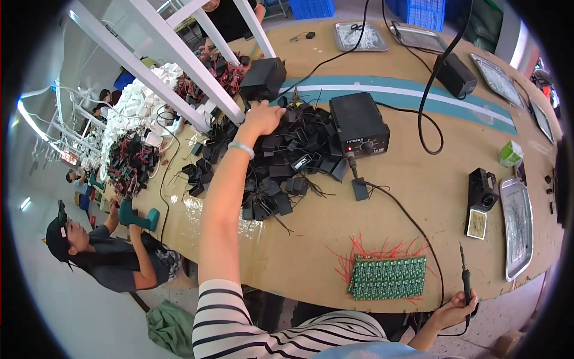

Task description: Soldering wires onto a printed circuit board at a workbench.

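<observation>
My left hand (263,118) reaches far forward over a heap of small black plastic cases with thin wires (281,140). Its thumb and fingers look apart, bent down at the heap's far side beside a black box-shaped unit (263,78); the fingertips are partly hidden. At the table's near right edge, my right hand (457,309) is closed around a soldering iron (466,276), its tip pointing up and away. To the left of that hand lies a stack of green circuit board panels (390,278) with red wires sticking out.
A black soldering station (360,125) with a lit red light stands right of the heap, its cable crossing the table. A black iron stand (482,190) and metal tray (518,230) are at right. White frame posts (179,66) rise at left. Another person (113,251) holds a green power tool (136,216).
</observation>
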`<action>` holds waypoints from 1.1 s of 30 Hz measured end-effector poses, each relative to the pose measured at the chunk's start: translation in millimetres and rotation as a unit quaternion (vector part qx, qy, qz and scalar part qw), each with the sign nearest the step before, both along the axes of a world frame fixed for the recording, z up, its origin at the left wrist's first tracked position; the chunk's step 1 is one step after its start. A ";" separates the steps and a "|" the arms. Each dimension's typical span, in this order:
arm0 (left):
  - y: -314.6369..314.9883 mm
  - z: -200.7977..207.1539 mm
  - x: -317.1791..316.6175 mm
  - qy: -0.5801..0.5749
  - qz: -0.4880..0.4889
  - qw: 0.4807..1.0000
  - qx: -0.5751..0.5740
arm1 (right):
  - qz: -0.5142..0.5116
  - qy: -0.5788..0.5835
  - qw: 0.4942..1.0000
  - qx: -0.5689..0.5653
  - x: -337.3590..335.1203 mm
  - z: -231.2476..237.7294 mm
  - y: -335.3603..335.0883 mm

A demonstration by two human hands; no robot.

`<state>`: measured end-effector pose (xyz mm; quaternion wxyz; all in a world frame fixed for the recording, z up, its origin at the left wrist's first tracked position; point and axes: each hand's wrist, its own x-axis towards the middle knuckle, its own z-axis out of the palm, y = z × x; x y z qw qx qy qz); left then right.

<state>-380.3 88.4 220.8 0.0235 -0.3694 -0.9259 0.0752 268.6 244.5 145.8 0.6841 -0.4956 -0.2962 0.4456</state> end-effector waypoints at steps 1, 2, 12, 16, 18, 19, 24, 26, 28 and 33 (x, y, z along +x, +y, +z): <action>-2.2 -0.9 3.4 0.023 -0.043 0.999 0.007 | -0.006 -0.003 1.000 0.000 -0.6 -0.7 0.8; -9.4 -1.1 8.0 0.022 -0.040 0.999 0.004 | -0.012 -0.006 1.000 0.000 0.5 -2.0 0.5; -58.9 -12.9 90.3 -0.085 -0.140 0.978 0.125 | 0.048 0.006 0.999 0.023 13.9 -14.1 6.3; -83.4 1.6 126.9 -0.041 -0.149 0.976 0.156 | 0.067 0.025 0.997 0.024 5.4 -7.7 5.6; -101.4 15.4 149.6 0.035 -0.163 0.968 0.188 | 0.073 0.027 0.996 0.031 3.8 -7.6 4.4; -107.7 26.4 166.7 0.109 -0.183 0.953 0.214 | 0.077 0.023 0.996 0.033 6.6 -9.9 6.7; -172.0 79.7 310.0 -0.045 -0.159 0.911 0.378 | 0.077 0.020 0.996 0.031 7.6 -9.8 6.7; -197.3 55.6 352.1 -0.039 -0.119 0.917 0.378 | 0.090 0.029 0.995 0.041 8.6 -9.7 6.9; -215.7 26.3 359.6 -0.010 -0.091 0.925 0.368 | 0.090 0.033 0.995 0.040 4.9 -10.0 7.9; -247.9 -16.3 339.9 0.015 0.071 0.906 0.418 | 0.096 0.036 0.994 0.032 12.3 -19.2 10.2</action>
